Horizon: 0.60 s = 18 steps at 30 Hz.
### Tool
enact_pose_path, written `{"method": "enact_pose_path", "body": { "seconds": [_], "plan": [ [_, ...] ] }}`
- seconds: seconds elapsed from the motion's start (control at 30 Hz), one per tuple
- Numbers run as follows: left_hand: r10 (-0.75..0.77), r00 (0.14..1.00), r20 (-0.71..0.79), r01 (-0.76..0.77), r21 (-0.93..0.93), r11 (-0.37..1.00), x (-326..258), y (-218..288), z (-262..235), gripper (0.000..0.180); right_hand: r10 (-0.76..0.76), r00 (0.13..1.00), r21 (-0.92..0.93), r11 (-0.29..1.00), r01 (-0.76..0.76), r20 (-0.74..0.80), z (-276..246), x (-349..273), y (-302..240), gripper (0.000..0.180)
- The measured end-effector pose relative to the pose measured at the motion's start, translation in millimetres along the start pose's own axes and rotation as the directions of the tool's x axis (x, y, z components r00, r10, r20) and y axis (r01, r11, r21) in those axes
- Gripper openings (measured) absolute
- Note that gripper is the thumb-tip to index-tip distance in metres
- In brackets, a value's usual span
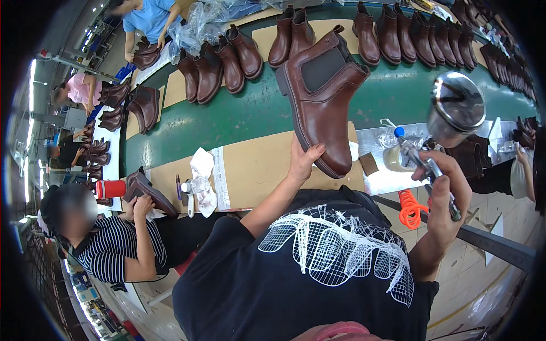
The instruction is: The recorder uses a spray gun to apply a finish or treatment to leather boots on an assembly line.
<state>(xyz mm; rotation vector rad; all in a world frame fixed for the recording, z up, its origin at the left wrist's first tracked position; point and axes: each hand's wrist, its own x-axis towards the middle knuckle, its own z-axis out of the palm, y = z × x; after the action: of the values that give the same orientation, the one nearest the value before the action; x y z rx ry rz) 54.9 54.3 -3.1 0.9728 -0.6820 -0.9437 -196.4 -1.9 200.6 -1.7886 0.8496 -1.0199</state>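
A: Item one, largest: the green conveyor belt [250,113]. What sits on it, relative to the boot you hold?

B: Rows of brown boots [219,65] stand beyond and to the left of your boot, with another long row [421,31] beyond and to its right. A cardboard sheet [250,170] lies just below it on the near edge.

A: Item two: the brown ankle boot [321,96] itself. Where is it?

B: Raised over the belt's near edge, toe down and tilted, elastic side panel facing you. Your left hand [301,159] is closed around the sole by the toe, thumb on the upper, forearm reaching up from the lower edge.

A: Item three: the spray gun [435,165].

B: Right of the boot, with its shiny metal cup [455,108] on top. Your right hand [446,193] is wrapped tight round the handle, a finger by the trigger, wrist cocked upward. An orange coiled hose [409,207] hangs just left of that hand.

A: How should you handle this well?

B: My judgement: keep the boot steady by the sole so your fingers stay off the leather, turn it rather than the gun, and hold the nozzle level toward it.

A: Smaller items?

B: Left of the boot: a white rag [203,179] and a small bottle [196,185]. Farther left, a co-worker's hand [142,206] rests on another boot by a red cup [111,188].
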Motion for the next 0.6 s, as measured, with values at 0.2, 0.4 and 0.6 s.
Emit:
{"method": "enact_pose_path", "body": {
  "seconds": [0.2, 0.4, 0.6],
  "plan": [
    [0.052, 0.999, -0.006, -0.052, 0.023, 0.998, 0, 3, 4, 0.086, 0.008, 0.999, -0.053, 0.999, -0.006, 0.048, 18, 5, -9, 0.029],
    [0.136, 0.991, 0.010, -0.136, 0.132, 0.982, 1, 1, 2, 0.095, -0.042, 0.984, -0.112, 0.992, 0.062, 0.174, 29, 9, -12, 0.028],
    [0.233, 0.969, 0.088, -0.248, 0.273, 0.929, 2, -2, -6, 0.100, -0.046, 0.985, -0.108, 0.992, 0.064, 0.168, 33, 9, -11, 0.029]
  ]
}}
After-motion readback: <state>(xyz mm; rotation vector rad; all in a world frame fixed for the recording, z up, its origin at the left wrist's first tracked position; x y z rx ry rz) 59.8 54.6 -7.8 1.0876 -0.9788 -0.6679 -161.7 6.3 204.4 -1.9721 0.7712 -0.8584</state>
